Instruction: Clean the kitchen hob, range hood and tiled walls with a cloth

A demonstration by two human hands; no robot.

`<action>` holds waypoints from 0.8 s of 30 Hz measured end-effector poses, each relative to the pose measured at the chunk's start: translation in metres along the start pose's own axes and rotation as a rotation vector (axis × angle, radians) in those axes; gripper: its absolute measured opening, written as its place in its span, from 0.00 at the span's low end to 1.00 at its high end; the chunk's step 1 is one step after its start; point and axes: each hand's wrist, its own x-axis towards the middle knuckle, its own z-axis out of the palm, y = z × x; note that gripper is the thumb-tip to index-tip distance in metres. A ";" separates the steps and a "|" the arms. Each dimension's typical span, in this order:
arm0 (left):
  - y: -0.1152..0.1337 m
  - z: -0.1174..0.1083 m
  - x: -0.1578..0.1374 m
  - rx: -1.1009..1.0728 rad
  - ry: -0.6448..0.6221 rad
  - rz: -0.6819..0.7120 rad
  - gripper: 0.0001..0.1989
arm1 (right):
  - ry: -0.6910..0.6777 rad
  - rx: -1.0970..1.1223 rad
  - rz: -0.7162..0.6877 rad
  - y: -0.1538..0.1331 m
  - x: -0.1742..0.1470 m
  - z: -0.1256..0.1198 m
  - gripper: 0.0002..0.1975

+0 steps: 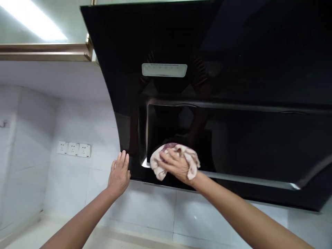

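Observation:
A glossy black range hood fills the upper right of the head view, its front panel slanting. My right hand presses a crumpled cream and maroon cloth against the lower left part of the panel, with the fingers over the cloth. At the hood's lower left corner my left hand rests against the edge, fingers stretched out and holding nothing. Above the cloth, a pale rectangular light is set into the black surface, which mirrors dim shapes of the arms.
To the left hangs a wall cabinet with a gold-coloured lower trim. Several white sockets sit on the tiled wall below it. A pale counter runs along the bottom, and a small hook is at far left.

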 end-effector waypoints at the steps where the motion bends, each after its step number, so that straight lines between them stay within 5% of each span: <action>1: 0.000 -0.002 -0.001 0.001 -0.022 0.006 0.32 | 0.022 -0.005 0.016 0.010 0.005 -0.004 0.21; 6: 0.007 -0.004 -0.002 -0.055 -0.071 -0.016 0.33 | 0.271 -0.130 0.164 0.048 0.064 -0.029 0.25; 11: 0.021 0.002 -0.005 -0.115 -0.071 -0.021 0.34 | 0.421 -0.217 0.181 0.020 0.093 -0.006 0.26; 18: 0.031 0.021 -0.010 -0.155 0.011 0.010 0.32 | 0.354 -0.198 -0.218 -0.013 0.000 0.073 0.13; 24: 0.036 0.034 -0.001 -0.223 0.034 -0.032 0.34 | 0.312 -0.217 -0.145 0.049 -0.105 0.051 0.12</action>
